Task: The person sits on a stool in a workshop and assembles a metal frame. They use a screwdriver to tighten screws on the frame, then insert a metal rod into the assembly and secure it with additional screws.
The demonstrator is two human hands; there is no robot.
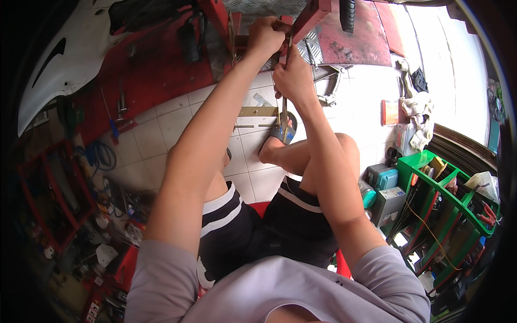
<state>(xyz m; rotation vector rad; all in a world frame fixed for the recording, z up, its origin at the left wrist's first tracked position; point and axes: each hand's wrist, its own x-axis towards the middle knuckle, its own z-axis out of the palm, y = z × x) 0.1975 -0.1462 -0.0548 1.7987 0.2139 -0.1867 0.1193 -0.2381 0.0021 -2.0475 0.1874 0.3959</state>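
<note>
Both my arms reach forward to a red metal frame (312, 21) at the top of the view. My right hand (295, 79) is closed around a long, narrow metal bar (285, 110), which runs down below the fist toward my sandalled foot (277, 141). Just beyond it, my left hand (266, 36) is closed at the bar's upper part, beside the red frame; its fingertips are partly hidden. Close to the bar's lower end, a flat brass-coloured strip (257, 111) lies crosswise. Whether the two are joined, I cannot tell.
Red platform panels (177, 70) flank the frame. A metal stand (336, 83) rests on the tiles. To the right are a green rack (425, 161), cases (389, 204) and rags (420, 121). A blue-handled screwdriver (113, 128), coiled blue hose (101, 155) and red shelf (54, 188) are left.
</note>
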